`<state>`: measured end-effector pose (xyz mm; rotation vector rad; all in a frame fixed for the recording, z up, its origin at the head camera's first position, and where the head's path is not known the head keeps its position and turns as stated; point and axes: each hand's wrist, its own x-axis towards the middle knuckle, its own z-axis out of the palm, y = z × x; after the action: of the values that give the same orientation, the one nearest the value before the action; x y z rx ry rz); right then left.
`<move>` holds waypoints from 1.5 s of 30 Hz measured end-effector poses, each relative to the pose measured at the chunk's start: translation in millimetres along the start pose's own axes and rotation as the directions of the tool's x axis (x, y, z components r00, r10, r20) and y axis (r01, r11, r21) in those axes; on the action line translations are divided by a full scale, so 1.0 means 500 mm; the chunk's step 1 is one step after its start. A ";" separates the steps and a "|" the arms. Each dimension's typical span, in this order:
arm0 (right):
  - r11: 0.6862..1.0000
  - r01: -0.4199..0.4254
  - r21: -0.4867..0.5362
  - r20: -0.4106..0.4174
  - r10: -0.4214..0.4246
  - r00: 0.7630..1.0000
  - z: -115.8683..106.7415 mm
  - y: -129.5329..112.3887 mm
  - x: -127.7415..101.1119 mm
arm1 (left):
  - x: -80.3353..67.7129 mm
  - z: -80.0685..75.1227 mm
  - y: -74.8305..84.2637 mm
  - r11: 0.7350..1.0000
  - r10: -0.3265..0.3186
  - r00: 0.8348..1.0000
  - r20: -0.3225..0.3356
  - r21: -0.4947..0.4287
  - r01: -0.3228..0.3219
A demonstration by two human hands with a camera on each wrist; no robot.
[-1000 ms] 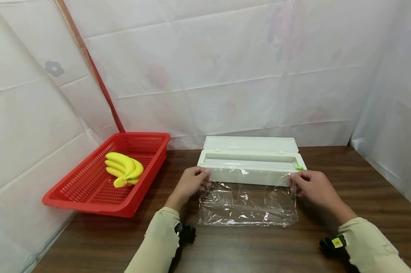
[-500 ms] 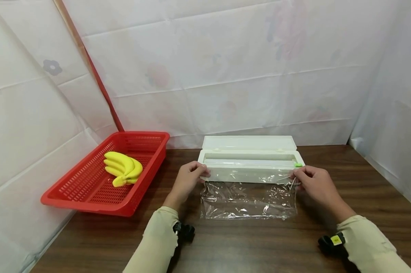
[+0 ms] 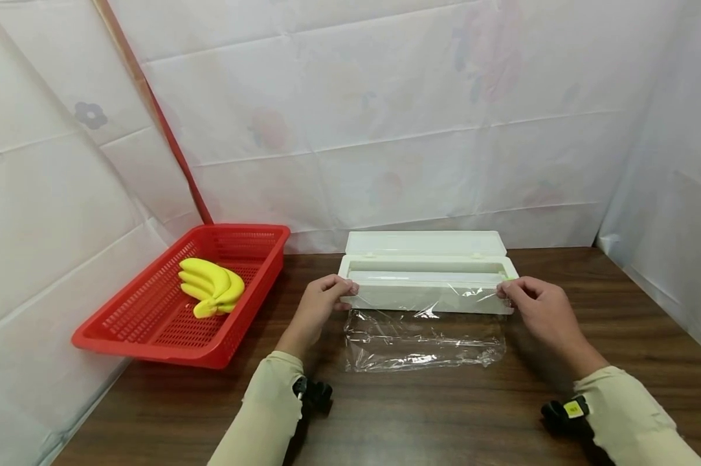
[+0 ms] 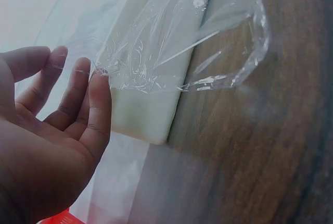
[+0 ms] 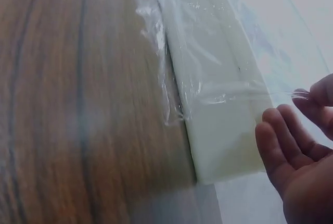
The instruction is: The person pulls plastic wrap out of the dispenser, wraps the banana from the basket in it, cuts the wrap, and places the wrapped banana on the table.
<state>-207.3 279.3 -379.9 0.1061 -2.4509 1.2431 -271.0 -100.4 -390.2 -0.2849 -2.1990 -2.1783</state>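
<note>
A white cling film dispenser [image 3: 420,299] with its lid [image 3: 426,243] tipped back lies on the table near the back wall. Clear cling film [image 3: 426,343] hangs over its front and spreads onto the wood. At the film's left edge, my left hand [image 3: 321,304] pinches it between thumb and index finger, the other fingers loosely bent in the left wrist view. My right hand [image 3: 539,310] pinches the right edge the same way, beside the green slider [image 3: 509,279], which is partly hidden. In the right wrist view, stretched film [image 5: 223,94] runs to the thumb and fingertip.
To the left stands a red plastic basket [image 3: 152,353] holding a bunch of yellow bananas [image 3: 213,287]. White patterned sheets [image 3: 385,129] hang behind and on both sides of the dark wooden table [image 3: 432,421].
Both hands have risen slightly toward the dispenser's top with the film. The film's front edge has drawn back toward the dispenser. My right hand now covers most of the green slider.
</note>
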 end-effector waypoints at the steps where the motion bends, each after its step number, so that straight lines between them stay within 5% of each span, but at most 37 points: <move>1: 1.000 -0.007 -0.012 -0.002 0.007 1.000 -0.001 -0.001 -0.001 | 0.000 0.000 0.001 1.000 -0.004 1.000 0.006 0.000 0.004; 11: 0.998 -0.052 -0.032 0.025 0.053 0.998 -0.004 -0.009 -0.002 | 0.000 -0.001 0.004 1.000 -0.022 0.999 0.028 0.011 0.022; 26: 0.980 -0.028 0.195 0.070 0.015 0.997 -0.005 0.003 0.010 | -0.003 -0.004 0.009 0.997 -0.027 0.998 0.053 -0.074 0.031; 45: 0.949 0.008 0.316 0.043 -0.023 0.999 -0.006 -0.011 0.008 | -0.003 -0.019 0.018 0.995 -0.020 0.994 0.106 -0.099 0.031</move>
<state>-208.9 278.7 -372.5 0.2430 -2.2625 1.6351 -269.2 -109.9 -381.4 -0.3854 -2.1596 -2.3432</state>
